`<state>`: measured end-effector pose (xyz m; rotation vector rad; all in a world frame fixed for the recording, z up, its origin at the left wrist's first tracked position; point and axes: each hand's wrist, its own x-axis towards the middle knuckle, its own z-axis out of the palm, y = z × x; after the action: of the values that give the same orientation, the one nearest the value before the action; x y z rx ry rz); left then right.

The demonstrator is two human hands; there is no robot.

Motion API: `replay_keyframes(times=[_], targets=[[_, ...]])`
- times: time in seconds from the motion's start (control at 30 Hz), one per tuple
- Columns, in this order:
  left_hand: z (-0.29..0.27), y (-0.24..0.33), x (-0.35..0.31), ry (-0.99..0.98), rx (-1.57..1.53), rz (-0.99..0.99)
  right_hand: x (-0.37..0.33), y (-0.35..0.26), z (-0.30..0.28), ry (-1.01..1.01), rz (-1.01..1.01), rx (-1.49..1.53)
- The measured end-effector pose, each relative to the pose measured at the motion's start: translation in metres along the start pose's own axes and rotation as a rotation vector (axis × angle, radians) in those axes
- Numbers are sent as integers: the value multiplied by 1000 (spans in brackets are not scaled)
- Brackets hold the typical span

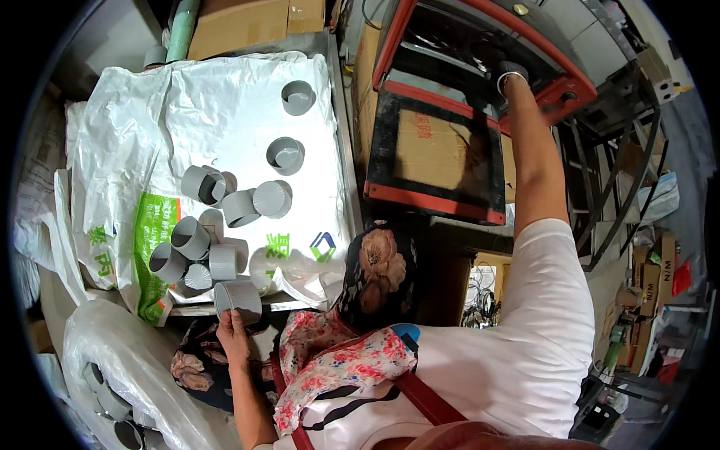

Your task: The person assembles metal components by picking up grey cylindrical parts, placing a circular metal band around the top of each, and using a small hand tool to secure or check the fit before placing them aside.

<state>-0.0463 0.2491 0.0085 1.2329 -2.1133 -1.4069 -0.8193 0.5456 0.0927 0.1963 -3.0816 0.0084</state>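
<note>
My left hand (234, 336) pinches the rim of a grey plastic pipe fitting (241, 298) at the near edge of the white plastic sheet (225, 120). My right arm reaches far forward into the open red-framed oven (420, 15). There my right hand (514, 73), in a dark glove with a pale cuff, is in shadow, and its fingers are hidden. Several more grey fittings lie on the sheet: a cluster (190, 238) close to my left hand, a pair (240, 208) in the middle, and single ones (286, 155) farther back.
The oven's glass door (442, 206) hangs lowered toward me. At lower left, a clear plastic bag (142, 352) holds more grey fittings. A cardboard box (240, 30) stands behind the sheet, and a black metal rack (600, 187) is right of my right arm.
</note>
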Motion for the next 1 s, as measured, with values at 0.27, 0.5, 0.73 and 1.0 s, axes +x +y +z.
replay_keyframes(times=[0.27,0.5,0.73,1.0], targets=[[-2,-16,2,39,-7,79,-30,15,-39,176,-113,-270],[4,-14,10,18,-30,60,-93,-90,-77,356,-407,-87],[1,-12,7,36,-35,31,-46,-132,-49,39,-503,-173],[-1,-2,9,46,1,11,-81,-138,-86,58,-710,-274]])
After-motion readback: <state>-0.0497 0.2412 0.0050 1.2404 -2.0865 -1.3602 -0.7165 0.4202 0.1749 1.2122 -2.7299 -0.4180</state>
